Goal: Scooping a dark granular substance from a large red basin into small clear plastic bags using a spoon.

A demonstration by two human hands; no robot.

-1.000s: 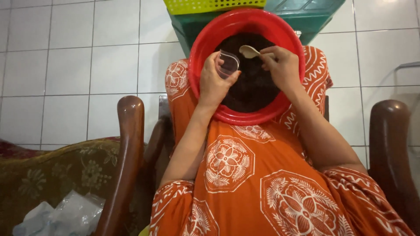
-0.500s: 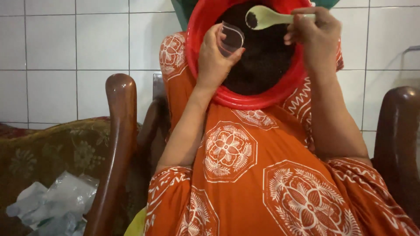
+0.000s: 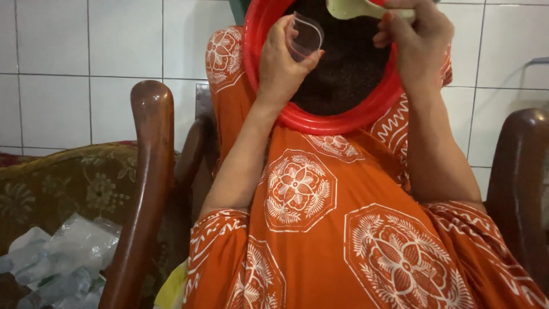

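Since the earlier frames, the view had dropped and closed in: the red plastic basin now ran off the top edge, and the green crate behind it was all but gone from sight. The pale spoon had lifted from the dark contents to the far rim, high in the frame. The small cup had stayed tilted at the basin's left side. I judged a scoop was being carried toward the cup, though the spoon's bowl looked bare from this angle.

The basin rested on the lap, on an orange dress with white floral medallions, and held a dark, coarse, granular mass, near-black and matte.

Dark wooden chair arms stood left and right. White wall tiles lay beyond; crumpled clear plastic bags sat near left on a patterned cushion.

Right hand: fingers curled shut round the spoon handle.

Left hand: fingers and thumb pinched on the clear plastic cup, mouth turned toward the spoon, over the basin's left edge.
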